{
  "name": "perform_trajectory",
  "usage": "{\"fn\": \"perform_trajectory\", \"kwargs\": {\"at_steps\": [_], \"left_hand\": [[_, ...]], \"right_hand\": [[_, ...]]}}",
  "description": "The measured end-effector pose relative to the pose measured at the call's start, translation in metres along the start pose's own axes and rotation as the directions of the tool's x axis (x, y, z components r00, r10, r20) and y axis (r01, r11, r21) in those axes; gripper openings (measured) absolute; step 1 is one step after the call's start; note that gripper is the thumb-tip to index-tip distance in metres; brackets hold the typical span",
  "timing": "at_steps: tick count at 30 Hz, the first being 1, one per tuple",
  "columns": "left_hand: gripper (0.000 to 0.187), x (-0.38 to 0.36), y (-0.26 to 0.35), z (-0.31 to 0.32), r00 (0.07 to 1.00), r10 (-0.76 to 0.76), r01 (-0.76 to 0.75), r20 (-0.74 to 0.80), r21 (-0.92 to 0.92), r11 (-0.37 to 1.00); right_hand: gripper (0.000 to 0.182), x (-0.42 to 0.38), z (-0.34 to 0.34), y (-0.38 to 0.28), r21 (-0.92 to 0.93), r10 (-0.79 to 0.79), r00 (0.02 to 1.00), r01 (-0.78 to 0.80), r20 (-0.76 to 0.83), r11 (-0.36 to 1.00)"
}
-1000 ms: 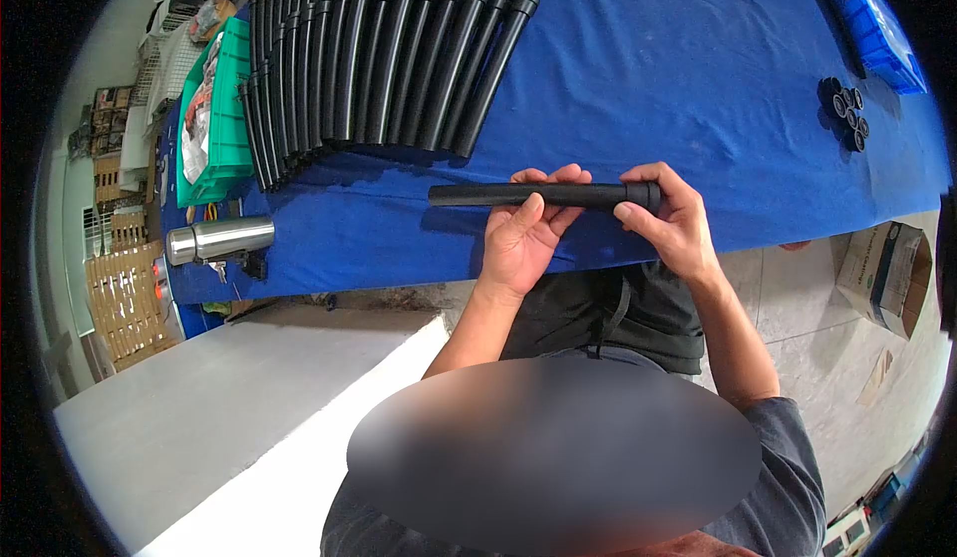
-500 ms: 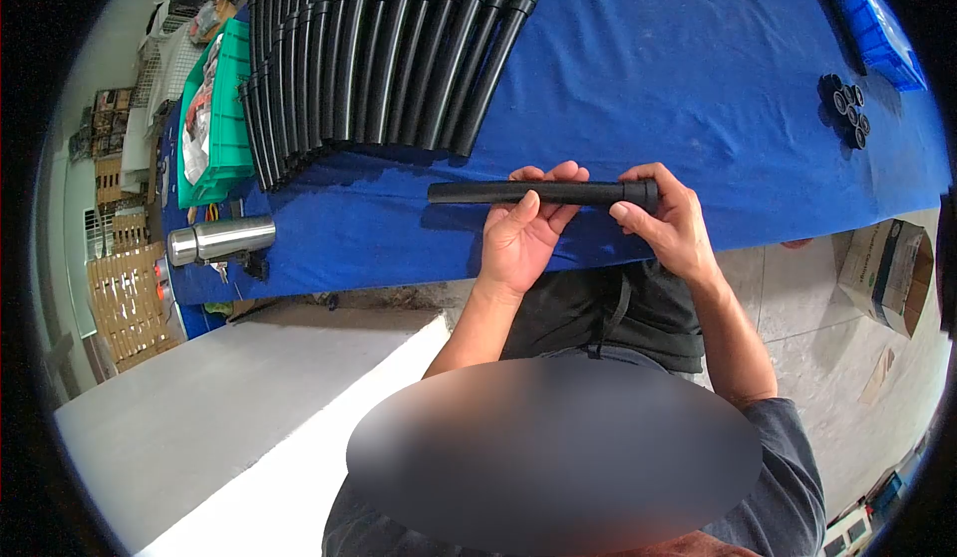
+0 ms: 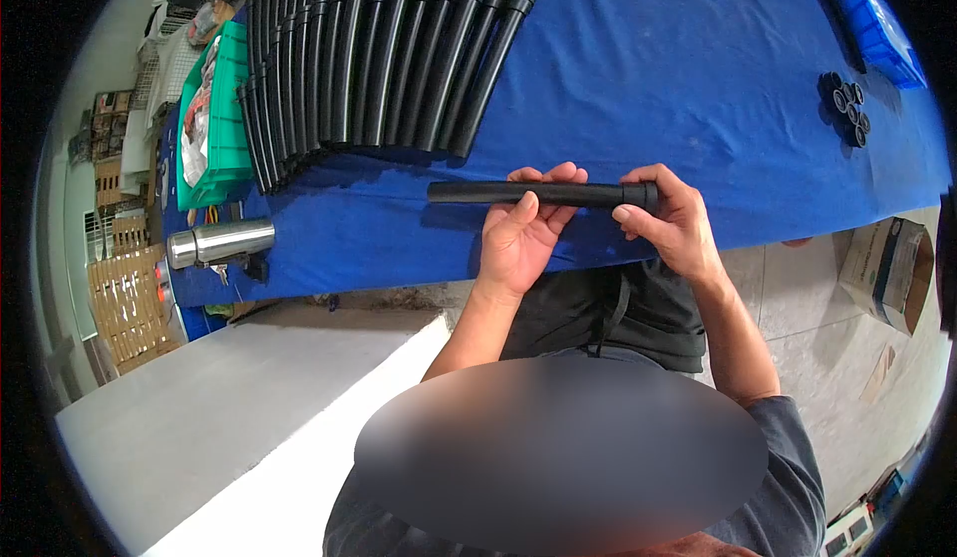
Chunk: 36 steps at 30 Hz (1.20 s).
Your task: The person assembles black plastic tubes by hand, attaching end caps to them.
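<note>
A black tube (image 3: 583, 194) with a wider collar at its right end lies level across both hands, above the near edge of the blue cloth. My left hand (image 3: 520, 238) supports it near the middle, thumb in front and fingers behind. At the collared end, my right hand (image 3: 678, 220) grips the tube between thumb and fingers. Farther back on the left lies a row of similar black tubes (image 3: 399, 58), side by side with their collars at the far end. Several small black rings (image 3: 847, 106) sit in a cluster at the right.
A green bin (image 3: 227, 123) with bagged items stands at the left. Near it lies a steel flask (image 3: 221, 243). A blue crate (image 3: 877, 28) is at the far right. An open cardboard box (image 3: 887, 273) stands on the floor, and a white surface (image 3: 259, 377) is at lower left.
The tube and both hands stay almost in place. My right thumb and fingers have shifted very slightly at the collared end.
</note>
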<state>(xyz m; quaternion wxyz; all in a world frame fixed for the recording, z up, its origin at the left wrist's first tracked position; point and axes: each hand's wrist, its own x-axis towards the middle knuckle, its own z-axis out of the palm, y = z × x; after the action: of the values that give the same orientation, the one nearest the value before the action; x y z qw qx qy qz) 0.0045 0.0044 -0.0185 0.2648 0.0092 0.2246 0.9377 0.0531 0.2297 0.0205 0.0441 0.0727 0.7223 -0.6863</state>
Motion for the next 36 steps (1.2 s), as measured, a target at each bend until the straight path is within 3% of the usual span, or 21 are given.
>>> {"fn": "perform_trajectory", "kwargs": {"at_steps": [4,16,19,21,24,27,29,33,34,36], "left_hand": [[0.025,-0.001,-0.003,0.001,0.999,0.034,-0.035,0.010,0.044,0.998],[0.024,-0.001,0.001,0.008,0.999,0.005,-0.003,-0.050,0.031,1.000],[0.025,-0.001,0.000,0.005,0.999,0.019,-0.018,-0.030,0.019,1.000],[0.026,-0.001,-0.001,0.002,0.999,0.035,-0.035,0.012,0.008,0.999],[0.040,0.000,0.001,0.011,1.000,0.030,-0.029,-0.006,0.069,0.997],[0.059,0.000,-0.001,0.004,1.000,-0.010,0.011,-0.007,0.130,0.992],[0.064,0.002,0.001,0.003,0.999,-0.047,0.046,-0.001,0.122,0.991],[0.074,-0.008,0.007,0.015,0.999,0.036,-0.030,-0.038,0.158,0.987],[0.088,-0.015,0.012,0.017,0.996,0.038,-0.019,-0.076,0.234,0.972],[0.097,-0.028,0.027,0.018,0.997,0.002,0.020,-0.074,0.291,0.956]], "right_hand": [[0.030,-0.001,0.008,-0.003,0.078,-0.007,0.999,0.011,-0.049,0.997],[0.027,0.002,0.012,-0.003,-0.036,-0.092,0.991,0.089,-0.095,0.995],[0.027,0.008,0.005,0.001,0.139,-0.040,0.999,0.041,-0.004,0.989],[0.027,0.016,-0.003,-0.008,0.122,0.030,0.997,-0.039,0.076,0.992],[0.025,0.044,-0.021,-0.023,0.033,0.011,0.967,-0.020,0.253,0.999],[0.024,0.095,-0.043,-0.042,-0.017,0.003,0.870,0.006,0.492,1.000],[0.023,0.128,-0.051,-0.034,-0.005,-0.005,0.830,0.009,0.557,1.000],[0.024,0.144,-0.057,-0.025,0.168,-0.067,0.838,-0.030,0.542,0.985],[0.024,0.141,-0.059,-0.025,0.205,-0.090,0.861,-0.017,0.500,0.979],[0.025,0.142,-0.070,-0.029,0.177,-0.116,0.841,0.025,0.528,0.984]]}}
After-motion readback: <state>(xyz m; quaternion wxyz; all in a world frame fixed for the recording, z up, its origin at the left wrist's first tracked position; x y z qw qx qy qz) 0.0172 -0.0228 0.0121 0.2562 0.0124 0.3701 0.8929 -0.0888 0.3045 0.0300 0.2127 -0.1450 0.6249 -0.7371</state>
